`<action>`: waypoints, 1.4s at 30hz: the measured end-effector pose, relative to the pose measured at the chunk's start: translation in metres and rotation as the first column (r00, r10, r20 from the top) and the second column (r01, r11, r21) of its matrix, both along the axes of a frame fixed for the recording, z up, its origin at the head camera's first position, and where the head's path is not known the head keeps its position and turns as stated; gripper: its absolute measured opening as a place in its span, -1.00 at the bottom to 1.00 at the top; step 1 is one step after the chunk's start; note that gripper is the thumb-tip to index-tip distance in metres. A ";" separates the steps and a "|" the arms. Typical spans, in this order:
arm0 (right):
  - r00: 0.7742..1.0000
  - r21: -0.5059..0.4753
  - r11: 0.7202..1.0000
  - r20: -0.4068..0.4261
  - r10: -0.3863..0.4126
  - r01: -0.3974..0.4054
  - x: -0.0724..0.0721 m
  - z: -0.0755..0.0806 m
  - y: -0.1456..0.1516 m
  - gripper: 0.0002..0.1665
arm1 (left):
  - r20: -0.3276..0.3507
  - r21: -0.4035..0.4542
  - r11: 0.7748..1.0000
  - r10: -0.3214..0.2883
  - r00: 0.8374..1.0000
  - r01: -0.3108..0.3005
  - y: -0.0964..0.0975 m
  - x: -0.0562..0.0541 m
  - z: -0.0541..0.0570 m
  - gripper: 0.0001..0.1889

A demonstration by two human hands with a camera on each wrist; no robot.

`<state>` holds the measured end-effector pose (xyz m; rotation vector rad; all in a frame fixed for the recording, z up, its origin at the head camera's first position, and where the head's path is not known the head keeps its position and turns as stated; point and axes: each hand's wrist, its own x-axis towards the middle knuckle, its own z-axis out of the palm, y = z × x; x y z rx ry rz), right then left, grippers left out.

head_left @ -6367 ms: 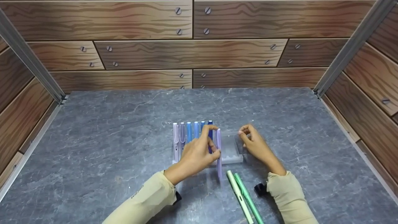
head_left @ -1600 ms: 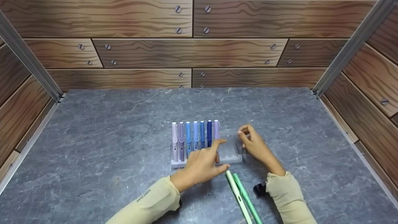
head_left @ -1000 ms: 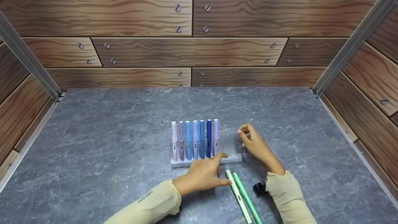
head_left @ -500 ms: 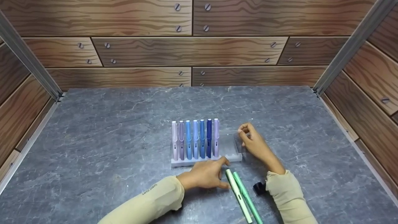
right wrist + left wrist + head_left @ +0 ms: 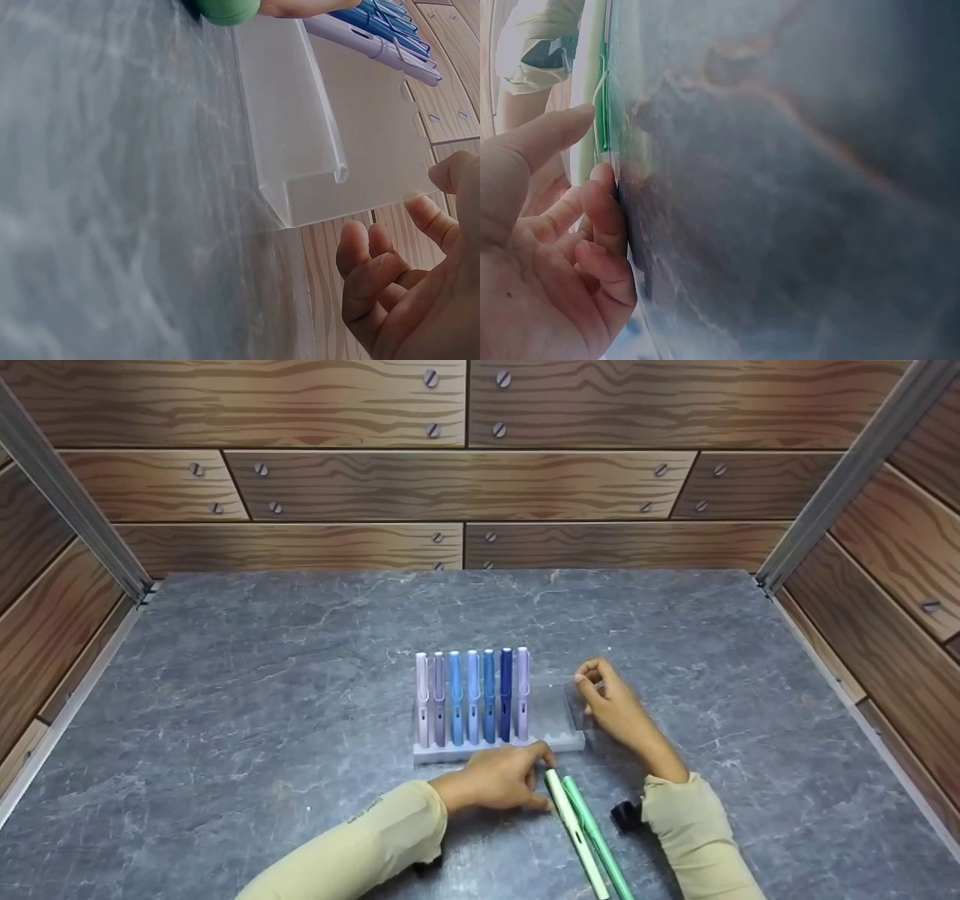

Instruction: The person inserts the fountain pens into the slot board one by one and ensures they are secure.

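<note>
A clear plastic pen stand props up a row of several capped pens, from pale lilac through blues to a lilac pen at the right; the notches beyond that one hold no pens. My right hand pinches the stand's right side edge between thumb and forefinger. Before the stand, my left hand reaches to the upper end of a light green pen, forefinger at its tip and thumb beside it, the two fingertips apart. A darker green pen lies alongside it on the table.
The grey marbled table is enclosed by wood-patterned walls at the back and sides, with metal posts in the back corners. A black wrist camera sits under the right cuff.
Earlier the left hand held the lilac pen over the stand; now that pen stands last in the row. The left hand has drawn back to the light green pen. The right hand has stayed.
</note>
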<state>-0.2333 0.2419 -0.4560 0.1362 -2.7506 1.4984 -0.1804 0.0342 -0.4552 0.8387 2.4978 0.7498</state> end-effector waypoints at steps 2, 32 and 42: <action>1.000 0.006 1.000 0.000 0.004 -0.004 0.000 0.000 0.000 -0.83 | 0.012 0.009 1.000 0.004 1.000 -0.004 0.000 0.000 0.000 -0.55; 1.000 0.008 1.000 0.000 0.015 -0.015 0.000 0.000 0.001 -0.78 | -0.009 0.020 0.996 -0.090 0.996 0.090 -0.007 -0.001 0.002 -0.79; 1.000 0.002 1.000 -0.006 -0.004 0.004 0.000 0.001 0.000 -0.84 | 0.050 0.133 0.980 -0.155 0.987 0.147 -0.011 -0.002 0.005 -0.81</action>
